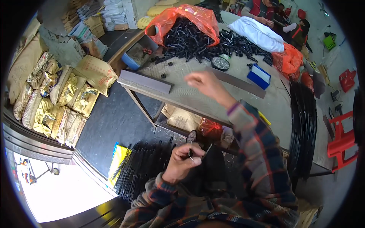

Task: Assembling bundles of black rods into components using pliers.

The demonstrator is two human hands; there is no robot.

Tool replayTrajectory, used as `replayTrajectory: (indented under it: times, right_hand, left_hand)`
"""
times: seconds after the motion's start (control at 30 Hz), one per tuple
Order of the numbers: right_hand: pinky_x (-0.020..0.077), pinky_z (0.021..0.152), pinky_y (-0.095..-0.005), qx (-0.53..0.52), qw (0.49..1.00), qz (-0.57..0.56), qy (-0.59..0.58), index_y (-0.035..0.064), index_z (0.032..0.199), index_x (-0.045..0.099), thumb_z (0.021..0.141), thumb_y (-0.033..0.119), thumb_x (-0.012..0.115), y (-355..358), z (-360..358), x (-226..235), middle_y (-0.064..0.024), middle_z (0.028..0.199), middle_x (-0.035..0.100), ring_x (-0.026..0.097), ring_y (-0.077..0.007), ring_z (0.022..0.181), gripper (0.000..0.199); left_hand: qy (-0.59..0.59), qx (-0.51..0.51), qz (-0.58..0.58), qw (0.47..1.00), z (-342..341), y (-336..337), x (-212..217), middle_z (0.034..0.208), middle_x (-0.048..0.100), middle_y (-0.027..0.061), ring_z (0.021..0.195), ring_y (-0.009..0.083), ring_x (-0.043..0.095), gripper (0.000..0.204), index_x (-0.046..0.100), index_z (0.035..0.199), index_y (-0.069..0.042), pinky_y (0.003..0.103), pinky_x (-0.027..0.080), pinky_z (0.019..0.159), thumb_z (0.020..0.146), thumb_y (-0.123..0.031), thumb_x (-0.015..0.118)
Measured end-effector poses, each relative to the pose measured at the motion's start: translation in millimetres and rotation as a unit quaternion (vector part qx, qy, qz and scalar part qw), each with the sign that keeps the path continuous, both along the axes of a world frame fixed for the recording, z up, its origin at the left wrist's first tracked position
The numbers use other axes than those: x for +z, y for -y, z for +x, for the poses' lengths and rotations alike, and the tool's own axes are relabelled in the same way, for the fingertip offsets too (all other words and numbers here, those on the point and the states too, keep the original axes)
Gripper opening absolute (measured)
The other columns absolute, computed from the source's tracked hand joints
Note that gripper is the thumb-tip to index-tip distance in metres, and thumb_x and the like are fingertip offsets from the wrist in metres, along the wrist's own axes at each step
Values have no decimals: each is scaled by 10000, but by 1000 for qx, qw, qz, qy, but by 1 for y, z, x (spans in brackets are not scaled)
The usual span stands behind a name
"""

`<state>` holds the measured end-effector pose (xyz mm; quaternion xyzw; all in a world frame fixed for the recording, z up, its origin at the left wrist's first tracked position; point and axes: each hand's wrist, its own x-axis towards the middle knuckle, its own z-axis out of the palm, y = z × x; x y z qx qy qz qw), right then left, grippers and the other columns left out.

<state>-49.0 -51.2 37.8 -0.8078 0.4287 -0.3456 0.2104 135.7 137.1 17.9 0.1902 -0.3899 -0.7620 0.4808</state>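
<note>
My left hand (180, 162), low in front of my body, is closed with thumb and fingers pinched round a thin rod (208, 149). A small dark piece (190, 152) shows between those fingers; its kind is too small to make out. My right hand (208, 86) is raised over the near part of the worktable (197, 74), slightly blurred, with its fingers stretched loosely to the left and nothing visible in them. Further back lies a heap of short black tubular parts (186, 40), partly inside an orange plastic bag (201, 15). A round black dish (220, 64) of small bits stands nearer.
Grey metal strips (146, 81) lie along the table, with a blue box (259, 76) at right. Long black rods (302, 125) hang over the right edge; more black rods (142, 167) stand at lower left. Stacked sacks (57, 98) line the left. A red stool (340, 140) stands right.
</note>
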Motion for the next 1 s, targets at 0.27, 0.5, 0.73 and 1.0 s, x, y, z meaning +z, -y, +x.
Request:
replayTrajectory:
  times: [0.27, 0.5, 0.73, 1.0]
  right_hand:
    - [457, 768, -345, -36, 932, -209, -294, 55, 876, 573, 711, 31, 529, 125, 67, -43, -87, 884, 508, 507, -259, 884, 173]
    - [440, 713, -387, -57, 946, -240, -213, 28, 929, 541, 741, 25, 536, 80, 28, -51, -133, 901, 454, 513, -302, 858, 187]
    - [465, 748, -297, -54, 992, -60, 102, 18, 1039, 547, 815, 41, 541, -20, 0, 3, -82, 944, 530, 572, -193, 861, 226]
    - [444, 864, -311, 41, 938, 126, 321, -29, 963, 588, 801, 27, 598, -186, -30, 94, -101, 989, 596, 585, -171, 906, 172]
  left_hand:
    - [3, -6, 29, 1000, 16, -8, -11, 702, 522, 68, 666, 160, 477, 246, 571, 765, 20, 295, 370, 633, 676, -151, 724]
    - [-44, -12, 26, 999, 14, -16, -9, 649, 479, 41, 633, 139, 450, 242, 580, 755, 22, 279, 354, 595, 645, -119, 743]
    - [-10, 37, -52, 998, 12, -38, -6, 744, 563, 33, 694, 94, 486, 188, 611, 837, 15, 221, 372, 635, 675, -58, 669]
    - [-22, 68, -32, 997, -50, -25, 44, 897, 560, -7, 815, 56, 498, 241, 583, 984, -14, 186, 402, 735, 754, 42, 627]
